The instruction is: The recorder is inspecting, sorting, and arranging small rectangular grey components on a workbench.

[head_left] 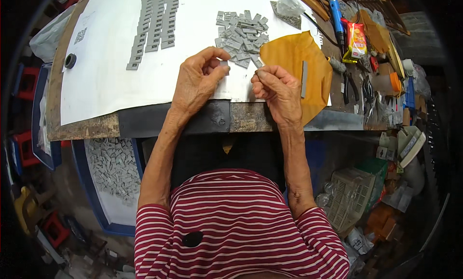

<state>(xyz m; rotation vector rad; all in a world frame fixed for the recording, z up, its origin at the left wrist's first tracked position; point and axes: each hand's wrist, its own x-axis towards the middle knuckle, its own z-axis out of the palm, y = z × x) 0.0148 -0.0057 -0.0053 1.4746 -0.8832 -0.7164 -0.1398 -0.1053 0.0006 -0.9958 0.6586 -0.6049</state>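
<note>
Above the near part of the white sheet [106,81], my left hand [197,79] is closed, pinching a small flat grey piece [224,63] between thumb and fingers. My right hand [280,88] is closed too, its thumb pressed to the forefinger on something tiny and dark that I cannot make out. Just beyond both hands lies a loose pile of grey rectangular pieces [239,33], some showing a small hole. More such pieces lie overlapped in long rows [153,26] at the far left. A grey strip [304,79] rests on brown paper [289,47] beside my right hand.
A black ring [70,61] sits at the sheet's left edge. On the right are a blue pen-shaped power tool [336,16], a red and yellow packet [356,40], pliers [350,87] and a bag of small parts [288,13]. Below the table, a blue tray [118,229] holds many grey pieces.
</note>
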